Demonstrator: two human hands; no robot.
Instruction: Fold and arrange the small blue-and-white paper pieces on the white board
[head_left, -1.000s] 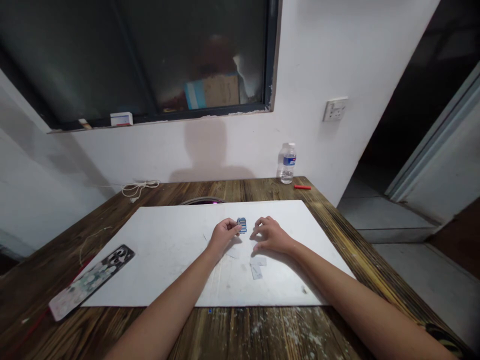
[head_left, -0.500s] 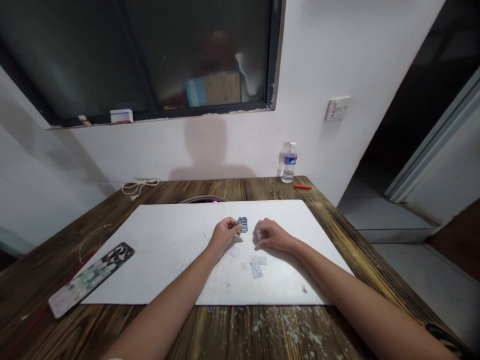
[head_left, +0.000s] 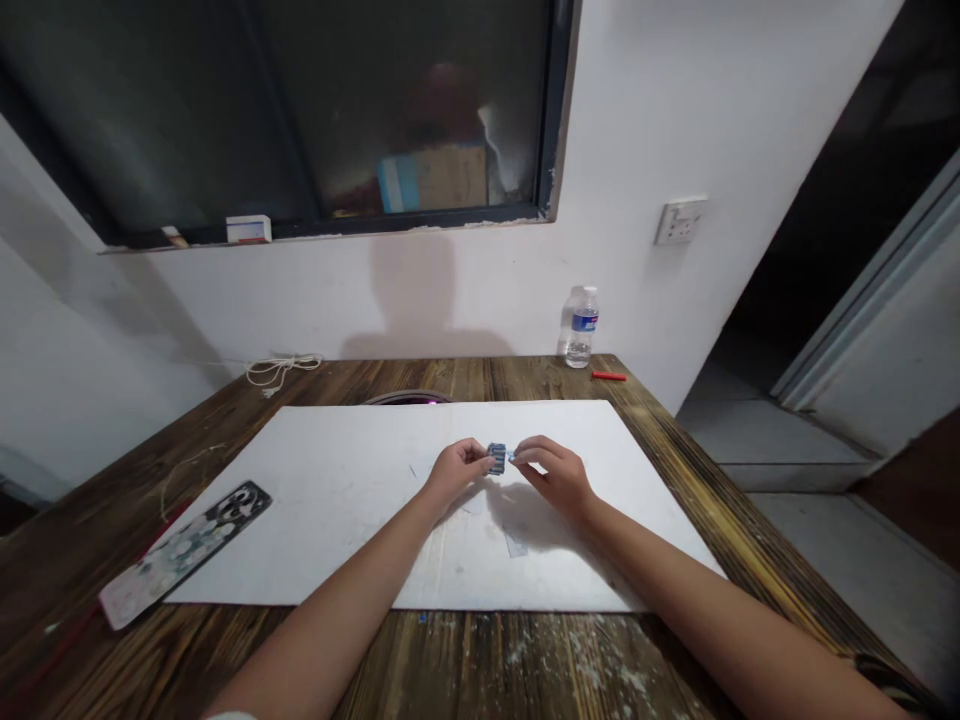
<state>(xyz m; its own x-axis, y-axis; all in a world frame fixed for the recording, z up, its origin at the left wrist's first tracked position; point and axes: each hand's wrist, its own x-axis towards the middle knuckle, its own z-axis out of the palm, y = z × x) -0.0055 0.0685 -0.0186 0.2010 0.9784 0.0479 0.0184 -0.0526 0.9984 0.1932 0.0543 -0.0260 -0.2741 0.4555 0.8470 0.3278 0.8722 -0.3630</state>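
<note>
My left hand pinches a small blue, slotted, grid-like piece between thumb and fingers above the white board. Just right of it, my right hand has its fingertips closed on a tiny light-blue bit. That bit is very near the slotted piece's right edge; whether they touch I cannot tell. Below the hands a pale slip lies on the board, partly in shadow. Another pale slip shows faintly by my left wrist.
On the left, a long patterned case overlaps the board's edge. A bundled white cable lies at the table's back left. Toward the back right stand a water bottle and, lying before it, a red stick-like object. A wall rises behind.
My right hand has lifted from the board and come left to the slotted piece, now with a tiny light-blue bit in its fingertips. The slotted piece has shifted slightly right and tilted.
</note>
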